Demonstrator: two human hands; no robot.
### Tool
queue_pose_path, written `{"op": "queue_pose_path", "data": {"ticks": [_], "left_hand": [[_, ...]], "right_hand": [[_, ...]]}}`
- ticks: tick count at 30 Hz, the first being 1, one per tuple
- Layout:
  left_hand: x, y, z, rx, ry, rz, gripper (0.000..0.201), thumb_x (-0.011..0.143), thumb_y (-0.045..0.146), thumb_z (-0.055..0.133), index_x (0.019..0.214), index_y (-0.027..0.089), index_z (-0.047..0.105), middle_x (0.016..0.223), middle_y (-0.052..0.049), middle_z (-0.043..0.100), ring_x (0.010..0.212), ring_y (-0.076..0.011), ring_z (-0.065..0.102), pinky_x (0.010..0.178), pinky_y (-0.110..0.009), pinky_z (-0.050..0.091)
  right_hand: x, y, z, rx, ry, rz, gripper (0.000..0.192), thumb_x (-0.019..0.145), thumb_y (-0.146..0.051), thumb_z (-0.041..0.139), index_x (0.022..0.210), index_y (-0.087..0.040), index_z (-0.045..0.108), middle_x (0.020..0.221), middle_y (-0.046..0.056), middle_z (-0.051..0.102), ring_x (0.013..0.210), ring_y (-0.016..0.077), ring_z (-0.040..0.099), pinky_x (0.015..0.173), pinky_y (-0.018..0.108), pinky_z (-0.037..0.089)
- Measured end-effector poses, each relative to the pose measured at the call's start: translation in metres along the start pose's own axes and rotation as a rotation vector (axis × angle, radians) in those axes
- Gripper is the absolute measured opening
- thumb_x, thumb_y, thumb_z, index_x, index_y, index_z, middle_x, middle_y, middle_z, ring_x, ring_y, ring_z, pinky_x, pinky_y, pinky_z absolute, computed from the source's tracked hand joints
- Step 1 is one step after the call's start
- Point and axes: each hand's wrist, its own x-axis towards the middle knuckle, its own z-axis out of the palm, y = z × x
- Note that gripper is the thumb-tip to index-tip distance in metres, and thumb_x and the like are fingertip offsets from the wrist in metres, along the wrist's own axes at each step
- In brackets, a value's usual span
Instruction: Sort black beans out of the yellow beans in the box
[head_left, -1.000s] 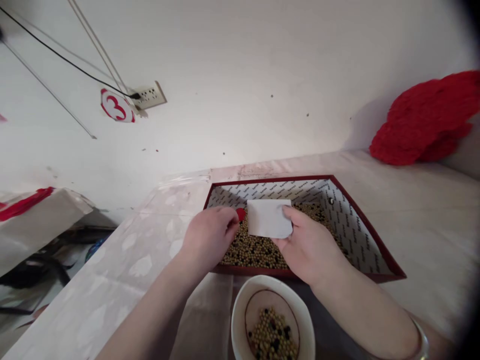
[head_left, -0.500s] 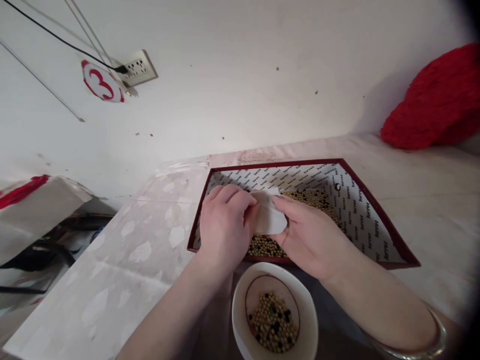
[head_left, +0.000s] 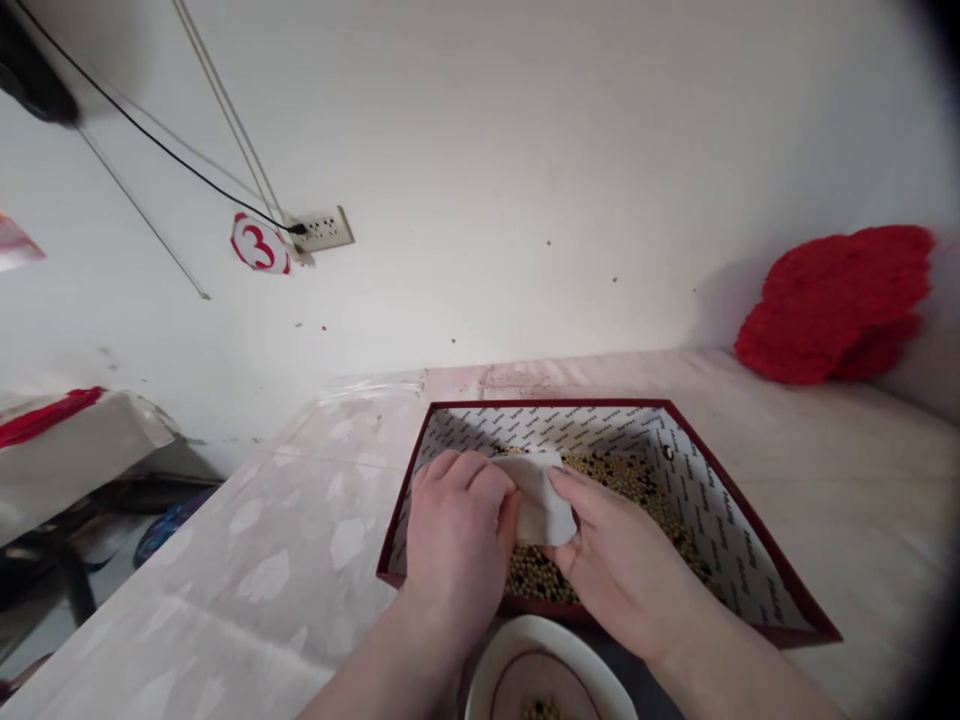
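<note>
A small white packet [head_left: 541,497], of paper or thin cloth, is held above the box between my two hands. My left hand [head_left: 459,530] has its fingers curled at the packet's left side, with the fingertips partly hidden. From the right, my right hand [head_left: 611,545] pinches the packet, thumb on top. Beneath both hands stands a dark red box [head_left: 551,403] with a white printed lining. Pale and black beans [head_left: 630,480] cover its floor. Just in front of the box is a white bowl [head_left: 491,665], cut off by the lower edge, with some beans [head_left: 541,709] inside.
A patterned pale cloth [head_left: 285,540] covers the table. Fluffy red fabric [head_left: 836,305] lies against the wall at right. A socket [head_left: 326,230] with a plugged-in cable is on the wall, beside a sign with a red 3 [head_left: 259,245]. Another covered table [head_left: 60,440] stands at left.
My view has tilted up, so the box, hands and bowl sit lower in the picture. Both hands keep hold of the white packet with little visible change.
</note>
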Motion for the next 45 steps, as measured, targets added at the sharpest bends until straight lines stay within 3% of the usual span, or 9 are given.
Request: {"op": "queue_pose_path", "data": {"ticks": [5, 10, 18, 24, 30, 33, 37, 41, 45], "left_hand": [[-0.004, 0.007, 0.002, -0.050, -0.018, 0.051, 0.015, 0.080, 0.014, 0.058, 0.065, 0.018, 0.056, 0.073, -0.002, 0.060, 0.075, -0.0198, 0.052, 0.071, -0.037, 0.041], [0.000, -0.002, -0.001, -0.088, 0.093, -0.017, 0.018, 0.081, 0.014, 0.057, 0.063, 0.018, 0.055, 0.070, -0.001, 0.058, 0.073, -0.0184, 0.051, 0.069, -0.035, 0.040], [-0.004, 0.006, 0.004, -0.130, 0.149, 0.134, 0.018, 0.084, 0.013, 0.054, 0.067, 0.017, 0.057, 0.072, -0.001, 0.060, 0.072, -0.0171, 0.050, 0.070, -0.035, 0.040], [-0.006, 0.009, 0.004, -0.085, 0.077, 0.211, 0.017, 0.084, 0.016, 0.055, 0.067, 0.017, 0.056, 0.073, -0.002, 0.059, 0.072, -0.0179, 0.049, 0.069, -0.036, 0.040], [-0.001, -0.002, -0.001, -0.048, 0.052, 0.047, 0.016, 0.083, 0.015, 0.055, 0.068, 0.019, 0.056, 0.077, -0.002, 0.059, 0.078, -0.0192, 0.051, 0.072, -0.037, 0.040], [0.000, -0.006, 0.000, -0.061, 0.031, 0.040, 0.014, 0.082, 0.012, 0.055, 0.070, 0.019, 0.056, 0.080, -0.002, 0.060, 0.079, -0.0192, 0.052, 0.072, -0.036, 0.041], [-0.002, -0.001, 0.001, -0.102, -0.021, 0.081, 0.013, 0.079, 0.009, 0.056, 0.069, 0.018, 0.056, 0.078, -0.002, 0.060, 0.079, -0.0197, 0.052, 0.075, -0.038, 0.042], [-0.007, 0.008, -0.012, -0.164, -0.048, 0.137, 0.013, 0.074, 0.009, 0.060, 0.066, 0.019, 0.056, 0.074, -0.001, 0.060, 0.076, -0.0190, 0.053, 0.073, -0.036, 0.044], [-0.025, 0.013, -0.016, -0.166, -0.204, 0.366, 0.014, 0.069, 0.017, 0.067, 0.061, 0.021, 0.057, 0.065, 0.001, 0.061, 0.068, -0.0172, 0.055, 0.062, -0.030, 0.043]], "right_hand": [[-0.001, 0.001, 0.001, 0.019, -0.012, -0.015, 0.009, 0.078, -0.016, 0.060, 0.074, -0.018, 0.069, 0.073, 0.000, 0.066, 0.066, 0.0107, 0.055, 0.060, 0.020, 0.047], [-0.004, 0.001, 0.003, -0.002, -0.051, 0.017, 0.010, 0.080, -0.019, 0.059, 0.080, -0.019, 0.069, 0.076, 0.001, 0.066, 0.071, 0.0136, 0.058, 0.064, 0.024, 0.048], [-0.004, 0.005, 0.000, -0.004, -0.074, 0.014, 0.013, 0.078, -0.018, 0.062, 0.066, -0.019, 0.066, 0.066, -0.002, 0.064, 0.060, 0.0093, 0.053, 0.058, 0.020, 0.046], [-0.002, 0.005, -0.002, 0.008, -0.028, 0.030, 0.008, 0.076, -0.019, 0.065, 0.068, -0.018, 0.067, 0.066, -0.001, 0.063, 0.063, 0.0098, 0.053, 0.055, 0.019, 0.044], [-0.005, 0.002, 0.001, -0.016, -0.060, 0.027, 0.008, 0.078, -0.021, 0.062, 0.079, -0.018, 0.069, 0.074, 0.001, 0.066, 0.067, 0.0123, 0.056, 0.060, 0.023, 0.047], [-0.004, 0.001, 0.001, -0.019, -0.042, 0.047, 0.009, 0.079, -0.023, 0.061, 0.080, -0.017, 0.068, 0.075, 0.002, 0.067, 0.070, 0.0140, 0.058, 0.062, 0.025, 0.048], [-0.002, 0.000, 0.002, 0.027, 0.013, 0.015, 0.007, 0.076, -0.018, 0.062, 0.072, -0.018, 0.067, 0.071, 0.001, 0.067, 0.067, 0.0129, 0.058, 0.062, 0.023, 0.048], [0.000, 0.000, 0.001, 0.009, 0.062, 0.009, 0.008, 0.076, -0.021, 0.062, 0.072, -0.017, 0.067, 0.068, 0.002, 0.068, 0.063, 0.0146, 0.060, 0.057, 0.024, 0.048], [0.003, 0.001, -0.001, 0.024, 0.140, 0.038, 0.009, 0.074, -0.025, 0.064, 0.078, -0.019, 0.068, 0.073, 0.003, 0.070, 0.065, 0.0174, 0.063, 0.057, 0.028, 0.049]]}}
